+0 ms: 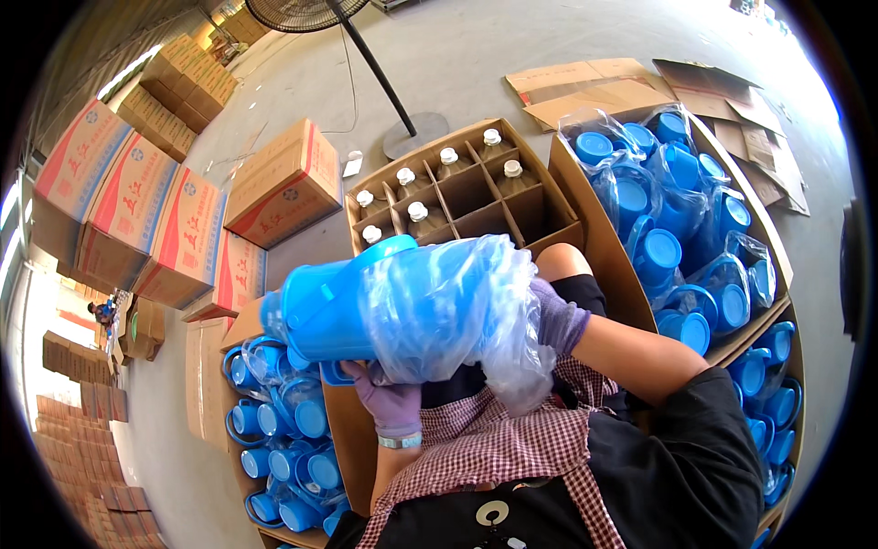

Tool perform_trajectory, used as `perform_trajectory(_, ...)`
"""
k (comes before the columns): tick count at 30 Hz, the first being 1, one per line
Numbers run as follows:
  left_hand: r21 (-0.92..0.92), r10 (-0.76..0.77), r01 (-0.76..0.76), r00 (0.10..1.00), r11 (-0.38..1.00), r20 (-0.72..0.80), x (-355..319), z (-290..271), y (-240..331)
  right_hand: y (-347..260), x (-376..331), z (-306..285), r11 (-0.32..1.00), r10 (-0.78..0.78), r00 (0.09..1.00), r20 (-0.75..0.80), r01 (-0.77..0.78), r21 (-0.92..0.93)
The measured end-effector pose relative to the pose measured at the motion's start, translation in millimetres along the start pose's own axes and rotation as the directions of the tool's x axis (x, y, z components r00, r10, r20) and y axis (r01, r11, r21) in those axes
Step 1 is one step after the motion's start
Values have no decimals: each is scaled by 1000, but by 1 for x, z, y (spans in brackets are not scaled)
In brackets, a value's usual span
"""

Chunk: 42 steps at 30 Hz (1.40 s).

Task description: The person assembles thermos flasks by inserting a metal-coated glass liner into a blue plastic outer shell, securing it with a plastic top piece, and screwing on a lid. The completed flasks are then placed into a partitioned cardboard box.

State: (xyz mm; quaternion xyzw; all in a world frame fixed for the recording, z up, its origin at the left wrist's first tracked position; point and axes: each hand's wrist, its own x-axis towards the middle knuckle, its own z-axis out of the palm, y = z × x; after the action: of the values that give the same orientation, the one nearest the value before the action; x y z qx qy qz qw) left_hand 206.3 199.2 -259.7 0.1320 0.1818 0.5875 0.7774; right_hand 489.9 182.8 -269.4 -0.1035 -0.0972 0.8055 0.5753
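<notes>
I can't see most of my right hand (pixel 556 320): the clear bag (pixel 476 302) around the blue jug (pixel 347 306) covers its fingers, and only the gloved back shows. My left hand (pixel 391 398) is under the jug, fingertips lost behind its base. The jug's rear half is only a blur through the wrinkled plastic. In the divided box (pixel 549 215), the bag and jug block the near cells. The fan (pixel 302 11) is cut off by the top edge. A person (pixel 101 313) far left is too small to make out. The lower boxes of jugs (pixel 777 403) run past the rim.
</notes>
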Motion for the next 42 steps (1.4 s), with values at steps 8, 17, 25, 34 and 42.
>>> perform_trajectory(8, 189, -137, 114, 985, 975, 109, 14, -7, 38, 7, -28, 35, -588, -384, 647, 658, 379, -715)
perform_trajectory(17, 270, -129, 69, 970, 960, 207, 18, -10, 23, 34, -34, 3, 538, -582, 813, 28, 411, -736)
perform_trajectory(25, -5, -136, 136, 990, 991, -31, 16, -1, 8, 13, -56, 21, 92, -692, 697, 189, 345, -934)
perform_trajectory(34, 99, 39, -35, 999, 994, -37, 31, 45, 44, -67, -81, 20, -155, -289, 939, -188, -240, -958)
perform_trajectory(42, 351, -32, -113, 923, 930, 383, 39, 54, 37, -23, -68, 7, 540, -170, 974, 147, 217, -813)
